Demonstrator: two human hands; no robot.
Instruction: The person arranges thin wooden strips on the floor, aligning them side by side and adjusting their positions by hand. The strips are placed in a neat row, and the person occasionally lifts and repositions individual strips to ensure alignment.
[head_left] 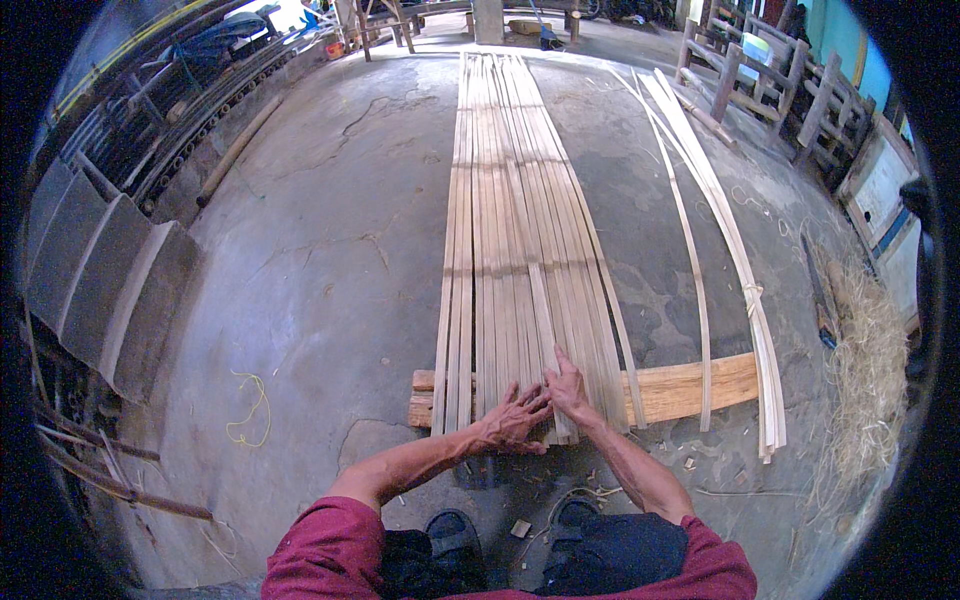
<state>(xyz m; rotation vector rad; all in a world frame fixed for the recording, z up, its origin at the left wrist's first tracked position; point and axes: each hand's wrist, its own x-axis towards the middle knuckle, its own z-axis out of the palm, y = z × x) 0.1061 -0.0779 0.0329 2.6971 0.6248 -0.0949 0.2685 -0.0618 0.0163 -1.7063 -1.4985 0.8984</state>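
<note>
Pale bamboo strips (505, 230) are laid side by side on the concrete floor (330, 260), running away from the person, with their near ends resting across a wooden plank (690, 385). A faint cross band is seen about midway along them, though whether it is woven in cannot be told. The near ends are pressed down by both hands: the left hand (515, 418) lies flat with fingers spread, and the right hand (568, 390) is set just beside it, fingertips on the strips, nothing pinched. The mat is judged to be early: one bed of lengthwise strips is aligned, and little crossing work is visible. Further right, a loose strip (695, 270) and a tied bundle (745, 290) lie unused. Shavings (865, 370) are heaped at the far right.
</note>
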